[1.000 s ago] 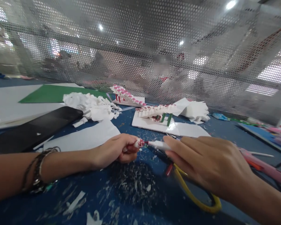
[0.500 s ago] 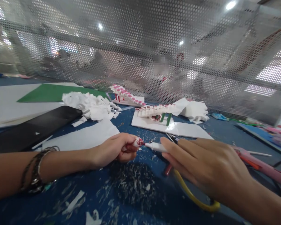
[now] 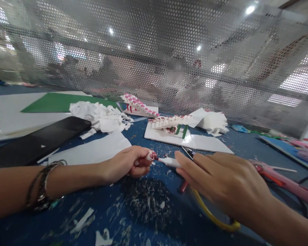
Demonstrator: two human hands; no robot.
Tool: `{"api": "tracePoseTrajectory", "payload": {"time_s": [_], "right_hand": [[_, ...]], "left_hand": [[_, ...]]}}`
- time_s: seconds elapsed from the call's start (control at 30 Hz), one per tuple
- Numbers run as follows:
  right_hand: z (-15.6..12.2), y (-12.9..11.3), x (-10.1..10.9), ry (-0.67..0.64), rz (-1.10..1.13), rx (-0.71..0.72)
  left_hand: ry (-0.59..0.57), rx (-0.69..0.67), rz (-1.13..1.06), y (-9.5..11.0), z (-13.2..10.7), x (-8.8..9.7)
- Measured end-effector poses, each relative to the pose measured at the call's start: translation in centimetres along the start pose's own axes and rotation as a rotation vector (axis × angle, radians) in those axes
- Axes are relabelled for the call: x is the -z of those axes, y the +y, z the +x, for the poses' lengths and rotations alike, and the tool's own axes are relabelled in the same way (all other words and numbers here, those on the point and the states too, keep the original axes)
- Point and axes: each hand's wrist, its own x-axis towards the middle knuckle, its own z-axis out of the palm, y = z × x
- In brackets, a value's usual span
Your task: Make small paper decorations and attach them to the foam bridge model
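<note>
My left hand [image 3: 123,163] is closed in a pinch on a small white paper piece [image 3: 152,155] with dark red colouring on it. A white marker [image 3: 170,162] with a dark red tip is held in my right hand [image 3: 223,177], its tip at the coloured end of the paper piece. Beyond my hands, a white board [image 3: 164,137] carries a paper model [image 3: 171,120] with dark red marks and green supports. A dark red cap-like piece [image 3: 183,187] lies beneath my right fingers, beside a yellow curved handle or band [image 3: 213,217].
A black phone-like slab [image 3: 41,140], crumpled white paper [image 3: 100,116] and a green sheet [image 3: 59,102] are on the left. A pink glue gun [image 3: 284,181] lies at the right. Behind stands a perforated metal screen [image 3: 149,51]. Paper scraps [image 3: 82,220] litter the blue table.
The marker and its tip have shifted slightly at the paper piece. My right hand has tilted a little, while my left hand keeps its pinch almost in place.
</note>
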Motion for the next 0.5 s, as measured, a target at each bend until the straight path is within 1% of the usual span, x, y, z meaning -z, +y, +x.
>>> {"api": "tracePoseTrajectory", "payload": {"time_s": [0.17,0.3,0.5], "right_hand": [[-0.19,-0.19,-0.21,-0.014,0.077,-0.034],[-0.22,-0.12,-0.17,-0.022,0.12,-0.063],[-0.17,0.0,-0.04,-0.06,0.057,-0.039]], "left_hand": [[0.004,-0.014,0.028,-0.03,0.19,-0.05],[-0.004,0.007,0.017,-0.02,0.26,-0.18],[-0.002,-0.022,-0.006,-0.09,0.14,-0.06]]}}
